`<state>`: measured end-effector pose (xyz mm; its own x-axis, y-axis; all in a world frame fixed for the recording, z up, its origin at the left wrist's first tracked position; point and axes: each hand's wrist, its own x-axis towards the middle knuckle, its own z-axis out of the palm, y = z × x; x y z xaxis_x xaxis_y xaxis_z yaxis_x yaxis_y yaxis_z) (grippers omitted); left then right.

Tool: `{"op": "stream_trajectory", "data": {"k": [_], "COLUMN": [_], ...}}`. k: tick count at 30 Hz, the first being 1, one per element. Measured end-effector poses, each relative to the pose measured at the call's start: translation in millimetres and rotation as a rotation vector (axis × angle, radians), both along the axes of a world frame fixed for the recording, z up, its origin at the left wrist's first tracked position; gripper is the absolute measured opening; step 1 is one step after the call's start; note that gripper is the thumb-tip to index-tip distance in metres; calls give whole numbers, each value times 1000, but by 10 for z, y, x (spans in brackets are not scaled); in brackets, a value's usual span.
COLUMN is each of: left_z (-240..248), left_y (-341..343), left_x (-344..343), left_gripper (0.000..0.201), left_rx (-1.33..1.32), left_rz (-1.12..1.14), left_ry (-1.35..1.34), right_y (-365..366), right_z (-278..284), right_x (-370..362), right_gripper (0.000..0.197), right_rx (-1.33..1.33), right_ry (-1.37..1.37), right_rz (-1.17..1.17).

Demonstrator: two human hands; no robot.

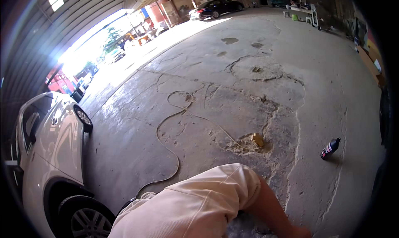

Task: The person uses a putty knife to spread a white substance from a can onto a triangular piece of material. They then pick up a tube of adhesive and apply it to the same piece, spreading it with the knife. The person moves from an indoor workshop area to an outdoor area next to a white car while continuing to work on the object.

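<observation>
Steadying my bare left hand point(300, 232) — gripping or slack, I cannot tell — should spare the black cylindrical plastic bottle point(330, 149) beyond it a knock.

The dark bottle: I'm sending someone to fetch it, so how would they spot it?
On the concrete floor, go right from the beige garment. Between two cracks sits the dark bottle. Its narrow top and pink-white label set it apart from the squat yellow block to its left.
</observation>
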<state>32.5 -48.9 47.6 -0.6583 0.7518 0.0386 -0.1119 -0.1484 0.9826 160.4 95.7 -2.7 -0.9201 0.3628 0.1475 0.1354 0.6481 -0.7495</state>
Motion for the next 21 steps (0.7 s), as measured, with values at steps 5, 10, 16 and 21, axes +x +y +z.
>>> {"op": "stream_trajectory", "data": {"k": [5,10,16,21], "left_z": [67,-361,-282,337], "left_y": [-224,-477,-893,-998], "left_x": [27,208,244,169], "left_gripper": [44,36,44,40], "left_rx": [9,-83,-302,-483], "left_rz": [94,188,290,180], "left_ry": [77,43,397,-225], "right_y": [-88,-7,-471,-111], "right_z": [-354,-959,-216,-591], "right_x": [-304,-368,-563,-960], "right_gripper": [27,27,31,31], "right_rx": [-260,-524,-501,-194], "right_ry": [61,123,-164,-37], "right_rz": [177,314,230,372]}}
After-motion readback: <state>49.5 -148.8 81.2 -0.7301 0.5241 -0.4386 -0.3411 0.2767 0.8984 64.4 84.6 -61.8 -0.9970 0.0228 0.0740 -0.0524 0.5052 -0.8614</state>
